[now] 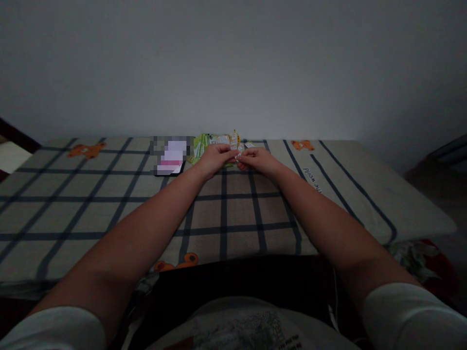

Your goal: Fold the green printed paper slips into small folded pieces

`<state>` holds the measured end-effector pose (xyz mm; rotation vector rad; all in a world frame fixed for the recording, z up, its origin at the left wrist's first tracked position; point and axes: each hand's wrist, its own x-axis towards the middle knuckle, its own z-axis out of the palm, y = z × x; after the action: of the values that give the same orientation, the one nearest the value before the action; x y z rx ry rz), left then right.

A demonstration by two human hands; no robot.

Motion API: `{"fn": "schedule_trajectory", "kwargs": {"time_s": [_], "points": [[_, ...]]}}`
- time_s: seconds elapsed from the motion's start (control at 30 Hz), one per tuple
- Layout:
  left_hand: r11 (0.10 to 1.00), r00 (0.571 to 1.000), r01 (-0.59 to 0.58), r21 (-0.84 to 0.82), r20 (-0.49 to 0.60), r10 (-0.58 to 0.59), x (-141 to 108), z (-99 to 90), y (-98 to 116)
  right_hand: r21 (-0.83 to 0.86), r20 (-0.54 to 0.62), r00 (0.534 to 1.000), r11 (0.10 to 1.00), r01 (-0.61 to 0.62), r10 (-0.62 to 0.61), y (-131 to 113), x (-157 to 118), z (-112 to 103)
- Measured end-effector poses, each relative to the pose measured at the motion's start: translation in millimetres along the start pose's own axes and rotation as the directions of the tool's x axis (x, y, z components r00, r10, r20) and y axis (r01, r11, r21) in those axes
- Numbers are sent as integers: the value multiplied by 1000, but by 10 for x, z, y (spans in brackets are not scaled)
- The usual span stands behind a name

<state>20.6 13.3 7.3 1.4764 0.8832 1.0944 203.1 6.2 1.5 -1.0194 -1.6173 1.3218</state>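
My left hand (pixel 216 158) and my right hand (pixel 258 160) meet near the far side of the table. Both have thumb and fingers pinched on a small, pale printed wrapper (pixel 239 155) between them. Its contents, if any, are hidden. Just behind my left hand lies a green printed packet (pixel 200 146), partly covered by that hand. A yellow-and-white printed piece (pixel 235 138) stands up behind my fingertips. Something small and reddish shows under my right fingertips, too small to name.
A checked cloth with bear prints covers the table (pixel 241 209), which stands against a grey wall (pixel 233 68). Left of the green packet lies a phone (pixel 171 158) with its screen lit and blurred out. A small pale piece (pixel 250 145) lies behind my right hand.
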Motion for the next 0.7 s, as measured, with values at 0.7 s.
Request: {"fn": "schedule_trajectory", "kwargs": {"time_s": [0.7], "points": [[999,998,19,41,52,-21,28,-36,-3,58,-112,991,995,87,-80,11,56,-29]]}}
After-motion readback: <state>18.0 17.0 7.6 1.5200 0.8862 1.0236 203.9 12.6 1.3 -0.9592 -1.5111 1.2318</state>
